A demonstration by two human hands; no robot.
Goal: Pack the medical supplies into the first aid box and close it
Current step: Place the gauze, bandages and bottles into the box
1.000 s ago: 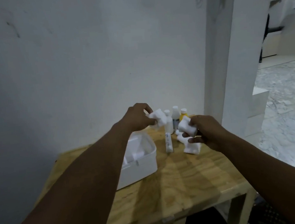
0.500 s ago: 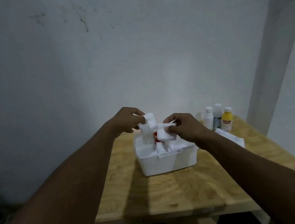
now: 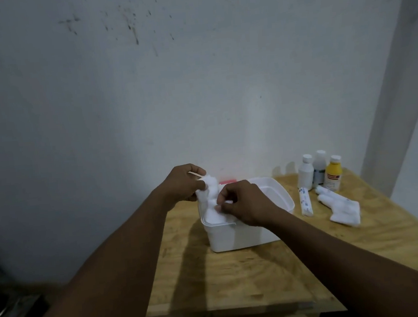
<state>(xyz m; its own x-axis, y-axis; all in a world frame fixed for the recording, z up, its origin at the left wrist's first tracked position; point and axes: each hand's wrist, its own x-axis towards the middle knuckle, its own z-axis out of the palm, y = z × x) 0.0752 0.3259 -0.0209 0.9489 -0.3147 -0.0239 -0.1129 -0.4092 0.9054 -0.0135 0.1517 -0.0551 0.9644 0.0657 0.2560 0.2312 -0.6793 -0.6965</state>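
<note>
First aid box [image 3: 234,236]: white plastic, rounded corners, top open, plain front wall. It sits on the wooden bench [image 3: 237,281] toward the back, near the grey wall [image 3: 198,96]. Its left end is stuffed with white soft dressing [image 3: 213,216] that rises past the rim.

Your left hand [image 3: 182,185] is above the box's back left corner, grip closed round a white cotton wad [image 3: 210,183]. A thin pale stick [image 3: 195,173] pokes out by the thumb.

Your right hand [image 3: 246,205] is over the box's front left part, fingers curled, grip pinching the dressing at its top edge. The wad and the dressing touch; can't tell if they're one piece.

A small pink thing [image 3: 227,181] shows just behind the box, too hidden to name.

Right of the box, apart from it: a white tube [image 3: 305,202] lying flat, and a heap of white packets [image 3: 342,208]. Behind them three bottles stand upright in a row: white bottle [image 3: 305,173], grey bottle [image 3: 319,172], yellow bottle [image 3: 333,176].
</note>
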